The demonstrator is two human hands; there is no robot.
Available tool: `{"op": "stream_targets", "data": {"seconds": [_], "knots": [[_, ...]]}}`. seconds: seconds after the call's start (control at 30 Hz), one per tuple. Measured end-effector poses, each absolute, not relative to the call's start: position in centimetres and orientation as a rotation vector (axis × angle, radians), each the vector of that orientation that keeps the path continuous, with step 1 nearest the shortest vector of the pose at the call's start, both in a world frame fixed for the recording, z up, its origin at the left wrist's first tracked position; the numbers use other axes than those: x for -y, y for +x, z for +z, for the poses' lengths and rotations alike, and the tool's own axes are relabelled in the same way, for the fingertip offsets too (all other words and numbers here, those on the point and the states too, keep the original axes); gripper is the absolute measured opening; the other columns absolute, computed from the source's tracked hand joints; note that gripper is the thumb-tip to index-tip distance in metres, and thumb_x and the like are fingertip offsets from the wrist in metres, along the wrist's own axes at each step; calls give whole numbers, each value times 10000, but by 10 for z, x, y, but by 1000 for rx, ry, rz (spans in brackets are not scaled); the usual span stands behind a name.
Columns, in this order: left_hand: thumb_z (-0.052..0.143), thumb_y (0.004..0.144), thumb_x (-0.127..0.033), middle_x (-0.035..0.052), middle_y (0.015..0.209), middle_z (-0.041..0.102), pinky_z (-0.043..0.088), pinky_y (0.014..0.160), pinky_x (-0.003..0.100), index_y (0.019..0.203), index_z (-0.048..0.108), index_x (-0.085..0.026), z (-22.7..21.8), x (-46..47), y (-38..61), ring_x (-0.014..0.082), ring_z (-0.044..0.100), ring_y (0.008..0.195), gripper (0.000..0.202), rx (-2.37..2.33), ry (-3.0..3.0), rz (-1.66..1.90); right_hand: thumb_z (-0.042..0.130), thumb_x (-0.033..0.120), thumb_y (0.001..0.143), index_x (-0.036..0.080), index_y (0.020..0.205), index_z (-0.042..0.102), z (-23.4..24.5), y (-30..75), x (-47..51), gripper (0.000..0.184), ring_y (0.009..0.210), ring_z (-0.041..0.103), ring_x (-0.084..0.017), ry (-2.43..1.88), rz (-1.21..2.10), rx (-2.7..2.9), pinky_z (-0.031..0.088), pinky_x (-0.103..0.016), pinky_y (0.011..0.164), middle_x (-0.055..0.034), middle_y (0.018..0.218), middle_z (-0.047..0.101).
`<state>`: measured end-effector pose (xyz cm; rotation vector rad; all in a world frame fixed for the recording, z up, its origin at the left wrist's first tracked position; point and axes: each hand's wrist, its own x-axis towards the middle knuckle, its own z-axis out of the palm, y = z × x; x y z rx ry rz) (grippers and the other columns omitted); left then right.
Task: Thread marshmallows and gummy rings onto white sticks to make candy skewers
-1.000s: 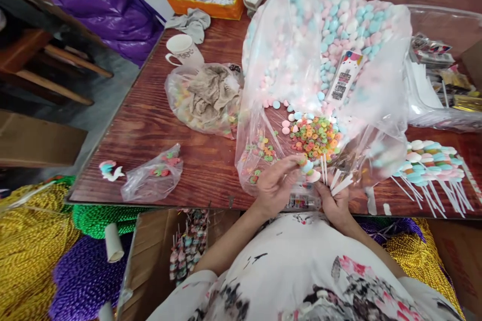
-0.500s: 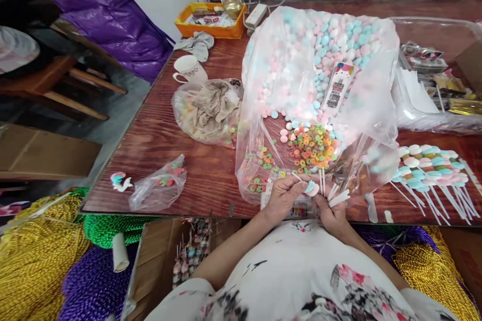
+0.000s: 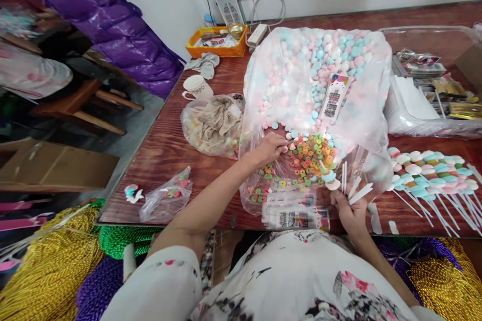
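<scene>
My left hand reaches onto the clear plastic bag, its fingertips pinched around a pink marshmallow at the edge of the gummy rings. My right hand is closed on several white sticks near the table's front edge. A stick with blue and white marshmallows on it also sticks out from these fingers. Behind both hands lies the large clear bag of pink, blue and white marshmallows. Printed packets lie between my arms.
Finished marshmallow skewers lie in a heap at the right. A clear plastic tub stands behind them. To the left are a white mug, a bag with a crumpled cloth, a small bag and an orange tray.
My left hand has left the skewer near my right hand and moved up and left to the loose sweets. My right hand has shifted right, still gripping the sticks. The view has tilted up.
</scene>
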<state>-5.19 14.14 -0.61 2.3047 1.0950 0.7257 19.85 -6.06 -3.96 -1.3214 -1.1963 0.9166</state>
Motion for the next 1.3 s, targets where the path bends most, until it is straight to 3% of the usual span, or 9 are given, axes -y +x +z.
{"op": "stream_targets", "data": {"seconds": [0.13,0.37,0.5,0.63,0.87,1.03,1.17,1.3], "knots": [[566,818,-176,120,883,734,477,882,372,820,744,-178,-20,-140,-51,227,646,857,178,-1027,2466,533,485,242,965,200,678,496,-43,193,64,291,544,443,-116,-1288,859,1398,376,-255,542,32,600,472],[624,814,-200,105,911,742,502,863,373,934,755,-187,-11,-105,-49,217,663,868,178,-1055,2234,784,470,157,914,209,844,576,-44,196,62,138,536,470,-135,-1267,731,1604,383,-268,527,21,638,511],[784,703,-215,53,904,744,539,674,273,953,771,-201,7,-70,-40,160,671,766,250,-1083,1566,1069,455,124,893,211,897,590,-37,193,64,161,523,476,-136,-1253,730,1621,385,-264,519,26,629,512],[891,555,-201,6,776,701,487,434,201,863,780,-189,22,-38,-33,94,590,548,327,-1023,1061,1079,437,93,864,212,963,591,-22,187,66,219,580,520,-149,-1229,723,1699,405,-267,559,0,699,569],[891,579,-164,20,896,712,612,579,236,887,792,-204,37,-9,-31,127,677,701,326,-937,998,1047,411,24,659,211,994,558,-17,185,70,411,596,558,-163,-1243,604,1861,408,-259,581,4,712,606],[832,699,-249,41,840,747,616,585,269,962,781,-194,31,-3,-28,160,708,674,274,-977,996,1075,417,22,634,208,1036,561,-16,186,73,465,649,585,-180,-1265,565,1881,435,-268,621,-14,773,641],[852,669,-282,45,851,767,597,586,243,1024,768,-195,20,-6,-25,132,684,647,375,-1021,862,1145,426,24,662,205,1059,560,-12,185,76,456,644,573,-176,-1264,569,1912,446,-275,641,-16,783,642],[860,657,-301,52,883,775,568,593,219,978,783,-196,17,-6,-21,121,678,665,346,-1016,785,1159,414,16,674,194,1045,557,-8,184,74,435,619,563,-164,-1241,585,1933,425,-261,604,-7,752,621]]}}
